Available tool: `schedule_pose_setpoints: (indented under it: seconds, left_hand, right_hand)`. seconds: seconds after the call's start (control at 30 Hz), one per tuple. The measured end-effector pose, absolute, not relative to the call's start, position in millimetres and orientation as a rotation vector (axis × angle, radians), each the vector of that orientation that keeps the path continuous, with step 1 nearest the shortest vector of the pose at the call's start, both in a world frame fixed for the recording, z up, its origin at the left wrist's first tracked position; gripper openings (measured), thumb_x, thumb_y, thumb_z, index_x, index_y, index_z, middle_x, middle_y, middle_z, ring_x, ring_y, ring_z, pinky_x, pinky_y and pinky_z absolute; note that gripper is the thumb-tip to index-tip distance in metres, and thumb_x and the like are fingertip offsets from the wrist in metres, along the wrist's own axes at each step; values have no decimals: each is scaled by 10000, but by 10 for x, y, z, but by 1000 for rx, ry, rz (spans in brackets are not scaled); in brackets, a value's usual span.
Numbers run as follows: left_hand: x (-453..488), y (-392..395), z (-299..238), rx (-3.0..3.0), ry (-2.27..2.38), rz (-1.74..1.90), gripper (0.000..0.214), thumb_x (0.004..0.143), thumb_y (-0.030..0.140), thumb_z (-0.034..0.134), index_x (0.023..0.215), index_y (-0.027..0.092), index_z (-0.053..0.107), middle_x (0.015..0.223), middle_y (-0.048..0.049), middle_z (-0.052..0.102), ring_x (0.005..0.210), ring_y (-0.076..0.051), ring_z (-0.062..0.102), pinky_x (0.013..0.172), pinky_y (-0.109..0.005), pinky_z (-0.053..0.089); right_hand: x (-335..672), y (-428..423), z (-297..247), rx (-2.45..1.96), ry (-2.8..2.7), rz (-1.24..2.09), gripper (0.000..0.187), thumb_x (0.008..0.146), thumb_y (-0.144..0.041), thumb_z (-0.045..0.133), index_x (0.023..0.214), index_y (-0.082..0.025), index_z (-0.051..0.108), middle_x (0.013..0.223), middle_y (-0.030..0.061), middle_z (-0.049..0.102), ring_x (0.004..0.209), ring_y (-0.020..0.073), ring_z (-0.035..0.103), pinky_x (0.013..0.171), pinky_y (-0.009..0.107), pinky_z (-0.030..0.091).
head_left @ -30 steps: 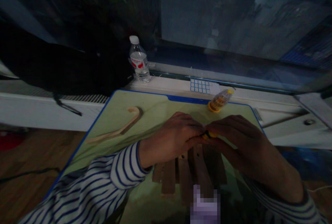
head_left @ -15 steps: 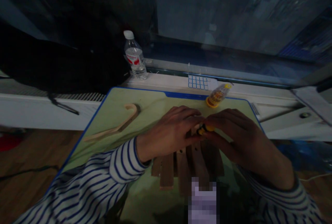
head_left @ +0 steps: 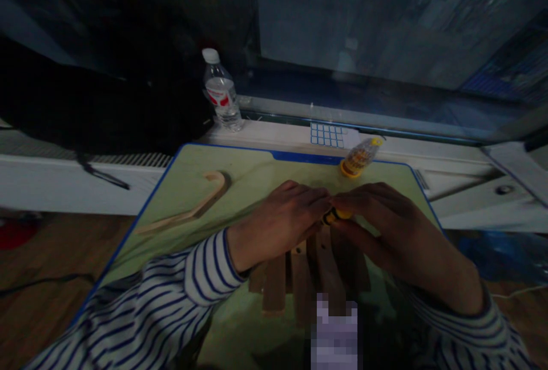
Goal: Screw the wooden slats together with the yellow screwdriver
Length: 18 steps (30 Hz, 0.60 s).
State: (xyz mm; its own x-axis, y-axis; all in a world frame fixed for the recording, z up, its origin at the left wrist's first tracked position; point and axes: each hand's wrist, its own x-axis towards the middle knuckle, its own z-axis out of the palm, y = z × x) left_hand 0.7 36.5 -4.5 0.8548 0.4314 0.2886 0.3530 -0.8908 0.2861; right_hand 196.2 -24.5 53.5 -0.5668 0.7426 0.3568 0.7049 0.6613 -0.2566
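My right hand [head_left: 385, 227] is closed around a yellow-and-black handle, which looks like a screwdriver [head_left: 342, 213]. Its front end points left toward my left hand [head_left: 280, 218], whose fingers and thumb close over the upper end of a wooden piece, mostly hidden under them. Below both hands is an assembly of brown wooden slats [head_left: 274, 290] lying side by side, with dark holes or screw heads near their upper ends. The tool's tip is out of sight between my fingers.
A hooked wooden strip [head_left: 201, 207] lies on the pale, blue-edged table [head_left: 252, 159]. At the back edge leans a clear bottle with a yellow cap and base [head_left: 359, 157]. A water bottle [head_left: 223, 99] stands on the sill beside a black bag [head_left: 107, 107].
Both hands stay together over the slats. My left fingers have shifted slightly, and the screwdriver handle has turned or moved a little to the left.
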Motion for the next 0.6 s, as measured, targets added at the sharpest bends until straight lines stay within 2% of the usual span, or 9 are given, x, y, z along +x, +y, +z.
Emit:
schedule_pose_setpoints:
  seconds: [0.27,0.43,0.6]
  left_hand:
    - [6,367,-32,2778,574,512,366,913,222,574,1261,141,498,1249,-116,603,1102,-254,589,920,-424,447]
    - [-22,384,2,2769,575,497,452,876,265,633,1288,143,492,1276,-106,593,1143,-254,568,969,-424,431]
    - [-283,507,231,2775,615,514,424,891,332,614,1270,159,534,1289,-86,600,1171,-225,560,992,-372,422]
  right_hand:
    - [1982,-256,527,-1134,-2452,119,166,917,-210,556,1078,-171,558,978,54,692,894,177,615,791,343,492]
    - [2004,-256,501,-1119,-2442,69,184,915,-204,561,1095,-170,552,972,51,685,889,162,610,799,324,489]
    - [2021,-251,474,-1122,-2444,52,181,914,-235,563,1090,-193,551,993,50,674,918,171,608,801,328,494]
